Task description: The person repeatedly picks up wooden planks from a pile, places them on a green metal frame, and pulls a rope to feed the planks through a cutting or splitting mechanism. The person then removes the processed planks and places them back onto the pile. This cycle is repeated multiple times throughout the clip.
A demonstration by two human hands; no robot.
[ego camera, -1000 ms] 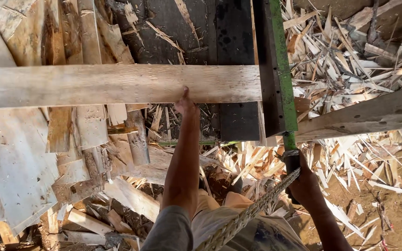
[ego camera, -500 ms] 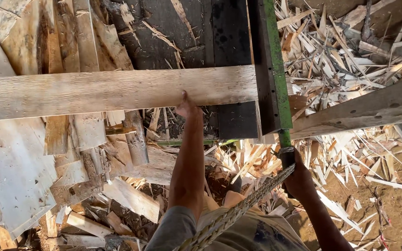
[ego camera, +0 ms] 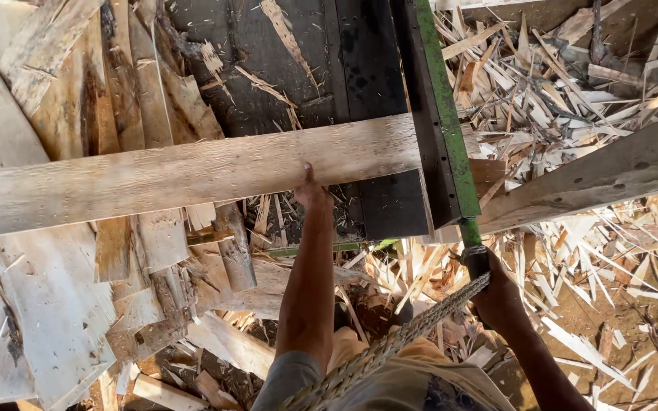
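In the head view, above a litter of wood scraps, the left hand grips the near edge of a long pale plank lying crosswise; the right hand, well apart, clasps a green lever tied with braided rope.

Head cam, steep downward, close over plank.

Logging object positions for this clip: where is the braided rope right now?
In the head view, the braided rope runs diagonally from the bottom centre up to the right hand, which grips the green bar's lower end.
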